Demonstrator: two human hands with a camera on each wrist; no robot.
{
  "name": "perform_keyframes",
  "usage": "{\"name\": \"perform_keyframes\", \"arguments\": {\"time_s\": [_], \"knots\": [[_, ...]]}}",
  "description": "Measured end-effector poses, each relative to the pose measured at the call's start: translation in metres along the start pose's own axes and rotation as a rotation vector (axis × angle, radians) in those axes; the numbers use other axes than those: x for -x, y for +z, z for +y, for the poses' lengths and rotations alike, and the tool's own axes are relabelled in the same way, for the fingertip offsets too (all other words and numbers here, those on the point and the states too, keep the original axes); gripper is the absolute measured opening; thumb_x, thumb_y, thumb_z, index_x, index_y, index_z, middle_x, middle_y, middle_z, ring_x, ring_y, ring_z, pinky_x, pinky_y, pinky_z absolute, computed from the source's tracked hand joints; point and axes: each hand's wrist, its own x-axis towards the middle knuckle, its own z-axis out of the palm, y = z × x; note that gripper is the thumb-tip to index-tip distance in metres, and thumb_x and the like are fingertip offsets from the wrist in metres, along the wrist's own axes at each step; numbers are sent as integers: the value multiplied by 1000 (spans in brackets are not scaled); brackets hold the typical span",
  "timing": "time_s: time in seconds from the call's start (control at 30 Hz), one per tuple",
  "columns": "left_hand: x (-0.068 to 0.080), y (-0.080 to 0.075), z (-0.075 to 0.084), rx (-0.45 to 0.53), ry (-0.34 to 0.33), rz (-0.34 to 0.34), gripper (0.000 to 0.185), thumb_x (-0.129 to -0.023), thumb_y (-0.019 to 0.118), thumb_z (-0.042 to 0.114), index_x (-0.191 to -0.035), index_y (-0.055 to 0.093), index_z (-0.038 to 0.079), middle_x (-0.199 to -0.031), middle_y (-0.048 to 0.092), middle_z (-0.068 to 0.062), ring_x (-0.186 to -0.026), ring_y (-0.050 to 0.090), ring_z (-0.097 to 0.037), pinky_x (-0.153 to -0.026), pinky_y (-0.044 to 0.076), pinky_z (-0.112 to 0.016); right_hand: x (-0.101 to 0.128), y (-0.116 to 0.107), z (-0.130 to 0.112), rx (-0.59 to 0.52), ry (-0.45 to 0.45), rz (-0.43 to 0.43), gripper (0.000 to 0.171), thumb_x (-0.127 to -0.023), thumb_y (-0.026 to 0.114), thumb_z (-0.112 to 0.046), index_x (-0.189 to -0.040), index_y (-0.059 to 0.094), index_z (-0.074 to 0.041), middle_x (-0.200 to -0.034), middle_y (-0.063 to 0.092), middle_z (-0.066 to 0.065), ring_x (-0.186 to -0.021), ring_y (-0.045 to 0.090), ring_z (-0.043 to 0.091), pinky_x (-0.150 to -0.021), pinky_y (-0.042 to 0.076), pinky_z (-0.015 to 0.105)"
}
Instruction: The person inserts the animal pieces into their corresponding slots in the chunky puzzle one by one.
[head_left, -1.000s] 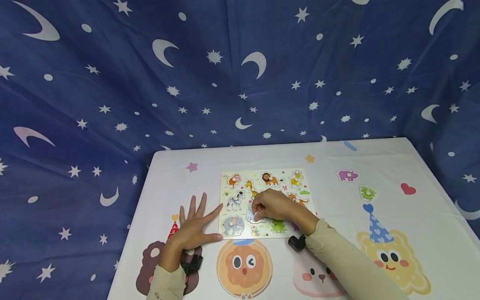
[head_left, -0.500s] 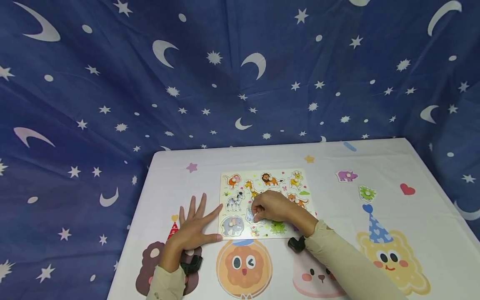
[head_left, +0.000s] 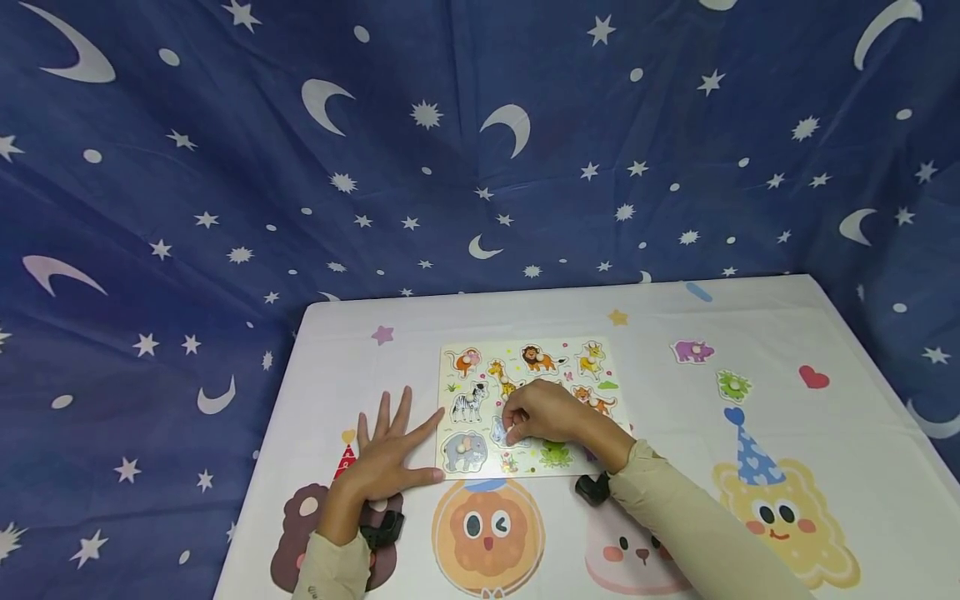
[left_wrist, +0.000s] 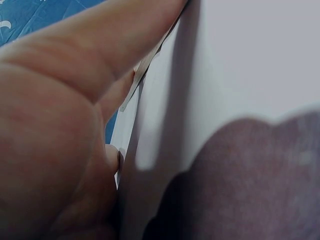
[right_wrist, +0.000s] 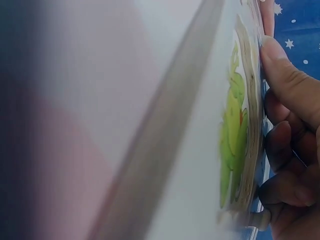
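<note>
An animal peg puzzle board lies flat on the white table, with lion, zebra, elephant and frog pieces set in it. My right hand rests on the board's middle, fingers curled, pinching the small peg of a pale blue-white piece. In the right wrist view those curled fingers sit beside the green frog. My left hand lies flat on the table, fingers spread, its thumb tip touching the board's left edge. The left wrist view shows only palm and tablecloth.
Two loose pieces lie on the table to the right: a purple animal and a green one. The tablecloth carries printed cartoon faces, hearts and stars. A blue star-and-moon cloth hangs behind and round the table.
</note>
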Motion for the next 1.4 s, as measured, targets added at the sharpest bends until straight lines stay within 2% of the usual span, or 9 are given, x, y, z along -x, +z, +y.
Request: {"name": "perform_keyframes", "arguments": {"time_s": [0.3, 0.53, 0.77, 1.0, 1.2, 1.4], "knots": [[-1, -1, 0, 8, 10, -7, 96, -79, 71, 72, -159, 30, 40, -172, -14, -12, -154, -23, -47, -113, -20, -75, 2, -3, 0, -51, 23, -26, 16, -79, 87, -37, -81, 73, -28, -70, 58, -19, -67, 51, 0, -64, 43, 22], [-1, 0, -1, -3, -1, -13, 96, -78, 71, 72, -159, 30, 40, -172, -14, -12, -154, -23, -47, -113, -19, -75, 5, -3, 0, -123, -32, -13, 16, -82, 85, -33, -91, 77, -22, -76, 61, -16, -69, 52, -1, -66, 46, 20], [-1, 1, -1, 8, -1, -7, 96, -78, 72, 71, -159, 31, 40, -172, -14, -11, -154, -23, -47, -113, -20, -75, 20, -12, 6, -187, -53, 65, 14, -83, 85, -28, -93, 79, -20, -78, 62, -15, -68, 52, 1, -63, 48, 21], [-1, 2, -2, 5, 7, 2, 96, -78, 72, 71, -159, 32, 39, -172, -13, -12, -154, -23, -47, -113, -19, -75, 43, -31, 21, -238, 4, 156, 15, -84, 85, -25, -95, 80, -16, -79, 65, -14, -70, 53, 5, -64, 47, 22], [0, 2, -2, 5, 6, -1, 96, -78, 72, 71, -159, 32, 40, -172, -13, -12, -154, -23, -47, -113, -20, -75, 64, -48, 38, -200, 50, 240, 18, -82, 86, -23, -98, 82, -16, -88, 73, -15, -74, 56, 5, -67, 49, 24], [0, 1, -2, 14, 12, 8, 95, -78, 73, 71, -158, 33, 39, -172, -12, -13, -154, -22, -48, -113, -20, -75, 85, -61, 60, -166, 78, 315, 15, -81, 87, -22, -94, 81, -18, -81, 70, -16, -73, 56, 5, -64, 48, 24]]}}
